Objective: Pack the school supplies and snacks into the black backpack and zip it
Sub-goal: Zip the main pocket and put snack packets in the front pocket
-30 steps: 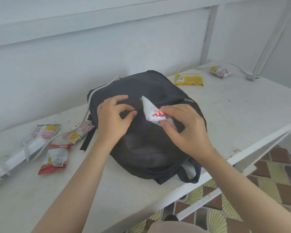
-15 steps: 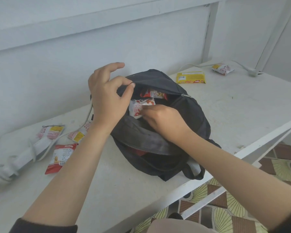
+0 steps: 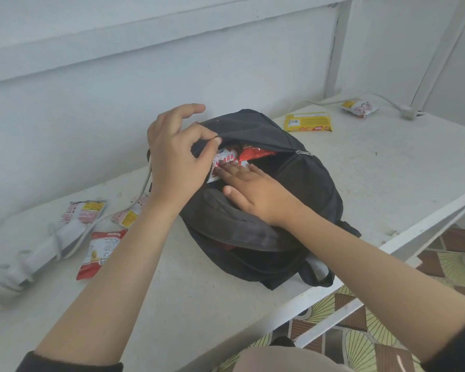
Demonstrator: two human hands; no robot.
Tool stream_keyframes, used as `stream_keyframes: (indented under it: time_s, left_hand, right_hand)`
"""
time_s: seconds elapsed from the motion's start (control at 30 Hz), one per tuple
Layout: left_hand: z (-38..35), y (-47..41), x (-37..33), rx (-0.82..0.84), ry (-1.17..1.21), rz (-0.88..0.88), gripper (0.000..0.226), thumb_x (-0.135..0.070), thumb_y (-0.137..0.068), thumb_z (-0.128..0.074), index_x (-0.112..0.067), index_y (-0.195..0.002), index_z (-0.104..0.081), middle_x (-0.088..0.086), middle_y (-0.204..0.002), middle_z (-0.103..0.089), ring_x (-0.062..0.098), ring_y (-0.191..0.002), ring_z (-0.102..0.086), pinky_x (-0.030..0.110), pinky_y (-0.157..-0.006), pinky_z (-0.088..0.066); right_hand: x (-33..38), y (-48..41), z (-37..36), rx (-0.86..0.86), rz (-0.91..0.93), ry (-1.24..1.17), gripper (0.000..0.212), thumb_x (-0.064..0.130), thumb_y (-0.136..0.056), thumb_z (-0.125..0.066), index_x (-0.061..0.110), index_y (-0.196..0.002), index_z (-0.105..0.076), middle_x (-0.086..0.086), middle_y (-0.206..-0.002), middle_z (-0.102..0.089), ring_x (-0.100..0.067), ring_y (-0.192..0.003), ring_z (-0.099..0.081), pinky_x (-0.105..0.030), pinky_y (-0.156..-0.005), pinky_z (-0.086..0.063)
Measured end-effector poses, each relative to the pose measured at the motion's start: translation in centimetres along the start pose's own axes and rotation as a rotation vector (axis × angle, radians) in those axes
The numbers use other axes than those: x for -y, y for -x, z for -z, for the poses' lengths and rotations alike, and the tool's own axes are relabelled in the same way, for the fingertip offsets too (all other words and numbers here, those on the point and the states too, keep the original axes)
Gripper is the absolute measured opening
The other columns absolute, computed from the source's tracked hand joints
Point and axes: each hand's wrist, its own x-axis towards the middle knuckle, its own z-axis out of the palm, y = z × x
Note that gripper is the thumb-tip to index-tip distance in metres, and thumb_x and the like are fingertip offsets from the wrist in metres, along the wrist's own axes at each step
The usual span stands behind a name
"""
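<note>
Backpack (image 3: 306, 189): black, lying on the white table (image 3: 387, 170) near its front edge; main compartment unzipped and gaping toward the wall.
Zipper pull (image 3: 304, 153): metal, at the right end of the opening.
Left hand (image 3: 175, 157): thumb and forefinger pinch the edge of the backpack's upper flap and hold it raised; the other fingers are spread above it.
Right hand (image 3: 255, 191): fingers straight and together, palm down, pressing flat on the white-and-red snack packet (image 3: 226, 161) in the mouth of the opening; it grips nothing.
White-and-red snack packet: partly inside the backpack, its left end hidden behind the left hand.
Red packet (image 3: 255, 154): inside the compartment, just behind the white-and-red one, under the flap.
Yellow packet (image 3: 308, 124): flat on the table beyond the backpack, apart from it.
Small packet (image 3: 359, 108): far right corner, near a white cable plug (image 3: 408, 114).
Left side of table: a red snack packet (image 3: 102, 253) and two white-and-yellow packets (image 3: 85, 212) (image 3: 128, 217) beside a white power strip (image 3: 38, 253).
</note>
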Motion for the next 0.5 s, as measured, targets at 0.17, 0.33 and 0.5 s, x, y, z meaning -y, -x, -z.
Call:
stream_keyframes:
  time_s: [0.17, 0.33, 0.5]
  left_hand:
    - [-0.4, 0.1, 0.2, 0.030, 0.016, 0.022, 0.010, -0.023, -0.080, -0.066, -0.016, -0.074, -0.070, -0.002, -0.114, -0.063, 0.015, -0.107, -0.051, 0.026, -0.095, -0.031]
    - [-1.4, 0.0, 0.2, 0.148, 0.109, 0.130, 0.022, -0.012, -0.073, -0.057, -0.020, -0.090, -0.068, -0.008, -0.111, -0.060, 0.007, -0.104, -0.051, 0.027, -0.096, -0.038]
    - [-3.3, -1.3, -2.0, 0.477, 0.354, 0.194, 0.043, -0.008, -0.063, -0.046, -0.029, -0.096, -0.064, -0.022, -0.105, -0.062, 0.002, -0.108, -0.051, 0.023, -0.098, -0.038]
  right_hand:
    - [-0.5, -1.3, 0.5, 0.054, -0.033, -0.011, 0.062, 0.044, -0.095, -0.013, 0.015, -0.150, -0.019, -0.004, -0.158, -0.017, -0.019, -0.146, -0.011, -0.034, -0.116, -0.006]
    - [-0.5, 1.3, 1.4, -0.193, 0.128, -0.049, 0.042, 0.016, -0.088, -0.046, 0.006, -0.127, -0.058, -0.011, -0.127, -0.060, -0.026, -0.120, -0.053, -0.038, -0.102, -0.041]
    - [-2.3, 6.2, 3.6, -0.449, -0.006, -0.200, 0.024, 0.018, -0.086, -0.053, 0.015, -0.099, -0.073, 0.005, -0.092, -0.072, -0.011, -0.085, -0.065, -0.027, -0.078, -0.051]
